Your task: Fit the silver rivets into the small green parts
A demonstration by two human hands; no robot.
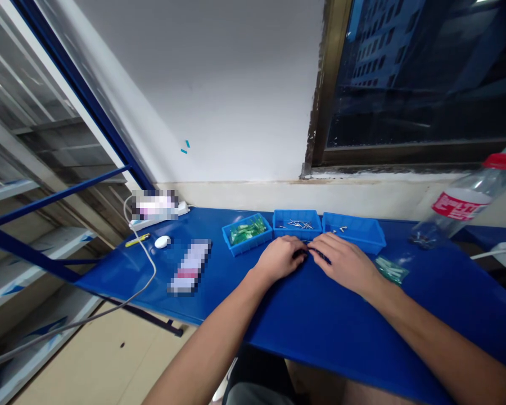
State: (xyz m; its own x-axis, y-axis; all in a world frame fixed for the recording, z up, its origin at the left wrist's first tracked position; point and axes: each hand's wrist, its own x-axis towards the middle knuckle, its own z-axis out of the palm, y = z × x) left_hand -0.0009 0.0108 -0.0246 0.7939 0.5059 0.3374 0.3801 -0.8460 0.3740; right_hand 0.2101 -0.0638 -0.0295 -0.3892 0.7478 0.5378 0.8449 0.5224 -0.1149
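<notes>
My left hand (280, 257) and my right hand (341, 260) meet over the blue table, just in front of the small blue bins. Fingers of both are curled in and nearly touch, around something small and thin that I cannot make out. The left bin (235, 247) holds green-tinted plastic packets (248, 229). In the middle bin (281, 215) lie several thin metal pieces (298, 224), like long screws or pins. A few small metal parts (343, 229) show in the right bin (373, 242), partly hidden by my right hand. Beside my right forearm lies a green-tinted packet (391, 270).
A plastic bottle (459, 205) with a red cap leans at the right. To the left are a blurred-out flat object (190, 267), a white rounded object (162, 242), a yellow cutter (137, 240), and a power strip (183, 209) with a cable (154, 267) crossing the table edge.
</notes>
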